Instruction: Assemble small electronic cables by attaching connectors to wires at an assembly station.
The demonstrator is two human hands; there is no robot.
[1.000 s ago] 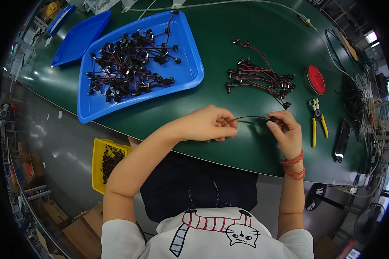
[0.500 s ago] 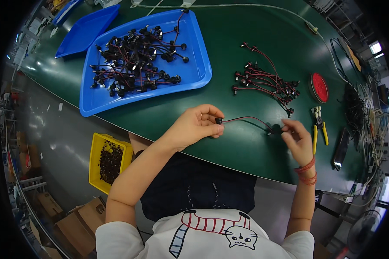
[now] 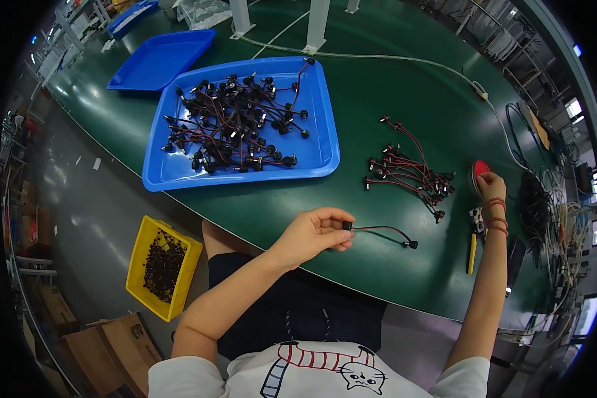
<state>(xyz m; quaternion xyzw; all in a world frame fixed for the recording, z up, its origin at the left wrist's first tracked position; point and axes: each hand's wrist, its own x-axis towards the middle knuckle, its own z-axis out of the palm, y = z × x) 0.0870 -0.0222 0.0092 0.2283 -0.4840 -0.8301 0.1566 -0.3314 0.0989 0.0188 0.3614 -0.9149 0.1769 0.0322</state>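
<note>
My left hand (image 3: pixel 315 237) pinches the black connector at one end of a short red-and-black cable (image 3: pixel 386 229) near the table's front edge. From my fingers the cable stretches right, and its other black plug (image 3: pixel 411 244) lies on or just above the green table. At the right, my right hand (image 3: pixel 491 188) has its fingertips closed together at a small round dish (image 3: pixel 473 179) of red material. Whether anything is between those fingertips is too small to see. Wire pliers with yellow handles (image 3: pixel 471 255) lie beneath my right wrist, partly hidden. Several similar cables (image 3: pixel 414 174) lie in a loose bunch beyond my hands.
A blue tray (image 3: pixel 320 149) full of tangled cables stands at the left, with another blue tray (image 3: pixel 162 60) behind it. On the floor is a yellow bin (image 3: pixel 191 257) of small dark parts. Black cords (image 3: pixel 540 199) pile up on the far right.
My right hand has left the cable's free end and moved right to the red dish. My left hand still holds the cable's other end. The whole view has shifted, showing more of the table's far side.
</note>
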